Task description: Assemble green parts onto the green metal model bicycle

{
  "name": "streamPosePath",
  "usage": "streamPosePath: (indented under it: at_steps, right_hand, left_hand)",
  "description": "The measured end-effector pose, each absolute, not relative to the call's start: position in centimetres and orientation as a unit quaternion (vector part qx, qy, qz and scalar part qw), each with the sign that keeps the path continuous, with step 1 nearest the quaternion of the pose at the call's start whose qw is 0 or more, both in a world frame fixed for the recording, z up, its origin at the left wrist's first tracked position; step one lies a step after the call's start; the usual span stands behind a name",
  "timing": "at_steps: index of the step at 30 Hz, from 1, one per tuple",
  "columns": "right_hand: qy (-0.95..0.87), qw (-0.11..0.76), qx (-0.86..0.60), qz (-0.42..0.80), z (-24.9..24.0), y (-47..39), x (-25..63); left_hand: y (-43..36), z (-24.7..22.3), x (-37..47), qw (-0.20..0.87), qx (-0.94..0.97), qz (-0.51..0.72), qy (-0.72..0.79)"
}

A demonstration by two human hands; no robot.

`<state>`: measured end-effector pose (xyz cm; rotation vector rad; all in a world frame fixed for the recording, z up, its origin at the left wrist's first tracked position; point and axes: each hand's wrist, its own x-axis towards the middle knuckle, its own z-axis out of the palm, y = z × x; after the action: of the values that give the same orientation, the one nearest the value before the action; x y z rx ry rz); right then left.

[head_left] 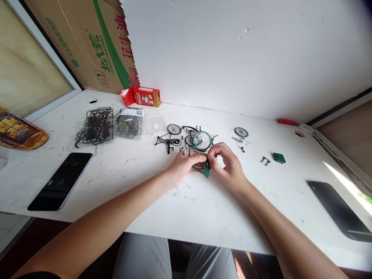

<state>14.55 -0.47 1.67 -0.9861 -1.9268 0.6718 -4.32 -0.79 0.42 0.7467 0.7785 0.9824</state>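
Between my two hands, just above the white table, is a green model bicycle [206,169] with a spoked wheel [202,141] at its far side. My left hand [186,164] is closed on its frame, the thumb pressed along it. Thumb and fingertips of my right hand [225,161] pinch at the frame's near part, touching the tip of my left thumb. Whatever small piece lies between those right fingertips is hidden. Beyond my left hand lie black model bicycle parts [169,143], partly overlapped by the green bicycle.
Loose on the right are a spoked wheel [241,132], a green bracket [265,161] and a green block [279,157]. Bagged dark part frames [97,126] lie left, near a phone [61,181]. A red box [147,97] stands by the wall; a black device [338,209] lies right.
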Motion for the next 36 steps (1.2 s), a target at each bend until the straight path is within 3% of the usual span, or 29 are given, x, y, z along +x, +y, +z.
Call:
streamPosePath:
  at_steps: [13, 36]
  right_hand:
    - [-0.785, 0.402, -0.415, 0.226, 2.12, -0.54, 14.7]
    - [-0.644, 0.421, -0.442, 0.46, 1.37, -0.24, 14.38]
  left_hand:
    - [-0.96, 1.05, -4.18, 0.74, 0.333, 0.449, 0.374]
    - [-0.72, 0.47, -3.66, 0.711, 0.353, 0.469, 0.386]
